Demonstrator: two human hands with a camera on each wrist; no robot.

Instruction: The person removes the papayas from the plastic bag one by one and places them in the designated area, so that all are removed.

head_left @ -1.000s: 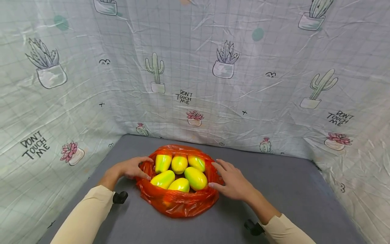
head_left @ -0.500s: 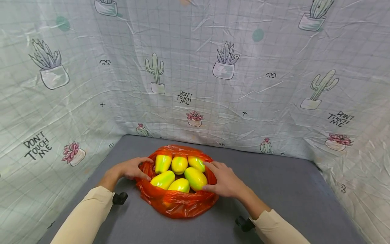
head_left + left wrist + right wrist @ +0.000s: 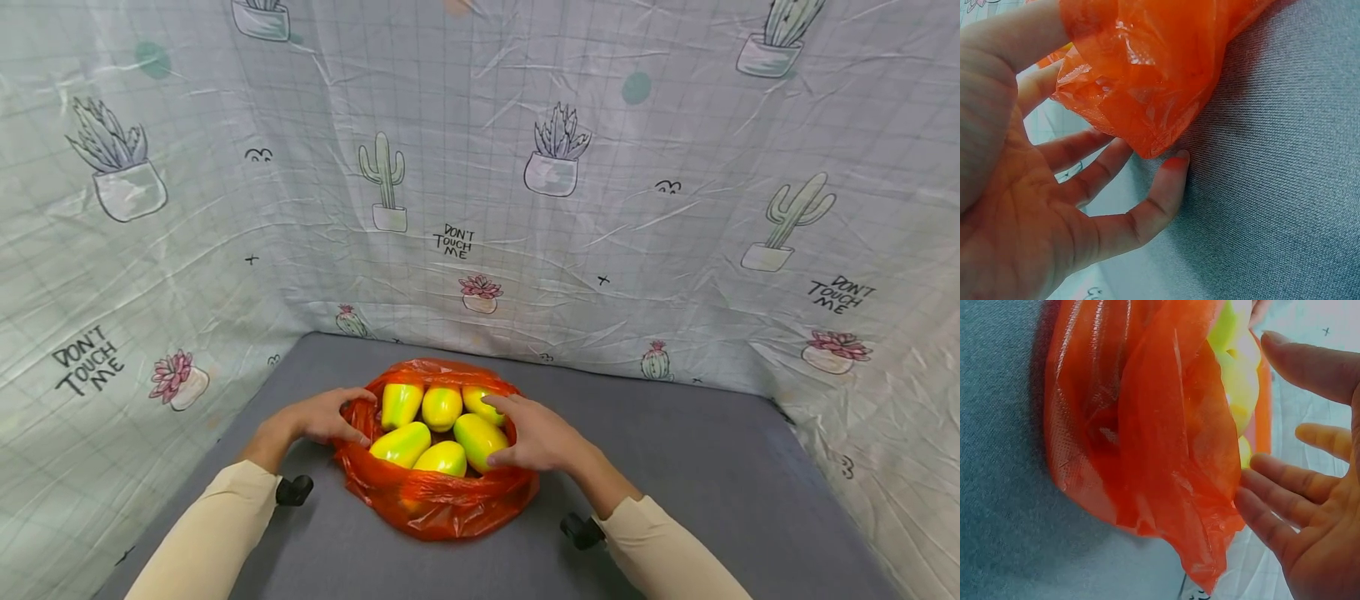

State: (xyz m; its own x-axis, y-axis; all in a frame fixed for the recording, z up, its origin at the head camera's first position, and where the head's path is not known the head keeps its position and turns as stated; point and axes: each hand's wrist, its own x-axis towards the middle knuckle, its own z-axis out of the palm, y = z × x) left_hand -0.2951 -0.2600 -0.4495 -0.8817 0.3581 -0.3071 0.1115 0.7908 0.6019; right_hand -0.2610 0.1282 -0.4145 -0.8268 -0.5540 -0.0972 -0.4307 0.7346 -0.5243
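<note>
A red plastic bag [image 3: 435, 504] stands with its mouth wide, several glossy yellow-green mangoes [image 3: 442, 407] inside. My left hand [image 3: 324, 414] is at the bag's left side, thumb and fingers parted around the rim. In the left wrist view, a corner of the plastic [image 3: 1154, 87] hangs between the thumb and the loosely bent fingers. Over the right rim reaches my right hand [image 3: 543, 435], fingers spread, overlapping the rightmost mangoes in the head view. Its fingertips [image 3: 1247, 494] are right at the bag's edge in the right wrist view, with no plastic gripped.
The bag stands on a grey cloth-covered table [image 3: 675, 475]. Behind and at both sides hangs a pale curtain [image 3: 480, 150] printed with cacti. Black wrist mounts [image 3: 295, 490] sit below the cream sleeves.
My right hand has moved left, from beside the bag to over its right rim and the mangoes there. The left hand and the bag have barely moved.
</note>
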